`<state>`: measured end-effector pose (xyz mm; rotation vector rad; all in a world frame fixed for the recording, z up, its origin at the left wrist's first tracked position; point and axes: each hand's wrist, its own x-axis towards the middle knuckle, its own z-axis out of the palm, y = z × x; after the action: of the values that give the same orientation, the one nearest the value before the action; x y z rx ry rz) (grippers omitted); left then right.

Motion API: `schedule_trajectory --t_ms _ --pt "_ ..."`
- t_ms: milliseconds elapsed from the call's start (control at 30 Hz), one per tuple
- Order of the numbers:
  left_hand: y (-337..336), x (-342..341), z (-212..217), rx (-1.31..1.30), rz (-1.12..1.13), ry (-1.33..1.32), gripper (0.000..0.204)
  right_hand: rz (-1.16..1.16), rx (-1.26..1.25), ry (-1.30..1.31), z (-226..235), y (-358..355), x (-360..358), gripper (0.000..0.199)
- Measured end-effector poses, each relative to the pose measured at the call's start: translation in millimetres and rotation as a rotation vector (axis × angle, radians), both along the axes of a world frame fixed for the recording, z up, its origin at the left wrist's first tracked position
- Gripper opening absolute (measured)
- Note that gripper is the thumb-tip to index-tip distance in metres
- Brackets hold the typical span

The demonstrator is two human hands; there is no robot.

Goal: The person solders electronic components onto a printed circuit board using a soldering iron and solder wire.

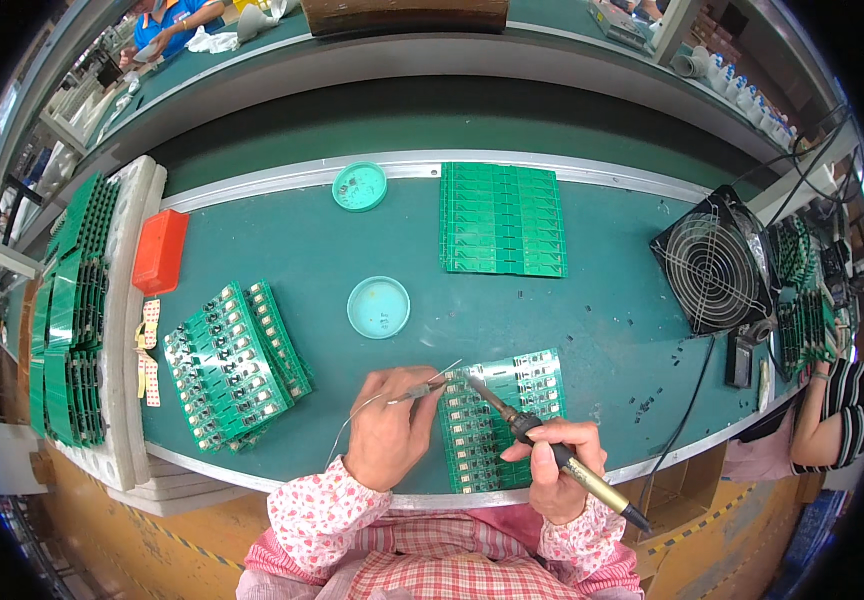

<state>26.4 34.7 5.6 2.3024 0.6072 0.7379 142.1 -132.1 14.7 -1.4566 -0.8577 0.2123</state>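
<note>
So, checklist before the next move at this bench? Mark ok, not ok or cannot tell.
1. Soldering iron gripped in the right hand: ok.
2. Thin wire held in the left hand: ok.
3. Green circuit board on the bench, between the hands: ok.
4. Iron tip touching the board: cannot tell; it's at the upper left part.
5. Bench free of debris: not ok, small dark bits scattered at right.
6. Fan running: cannot tell.

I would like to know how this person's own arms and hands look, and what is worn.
The left hand and right hand wear no gloves. The left sleeve and right sleeve are white with small reddish-pink shapes, loose and wrinkled.
</note>
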Motion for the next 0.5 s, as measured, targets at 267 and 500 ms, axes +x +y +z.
schedule_trajectory --t_ms 267,500 --pt "0 0 -1 0.018 -0.009 -0.011 0.020 0.055 -0.236 0.029 2 4 2 0.012" --pt "1 -3 -4 0.027 0.002 -0.010 0.021 0.071 -0.241 -0.016 4 9 1 0.011"
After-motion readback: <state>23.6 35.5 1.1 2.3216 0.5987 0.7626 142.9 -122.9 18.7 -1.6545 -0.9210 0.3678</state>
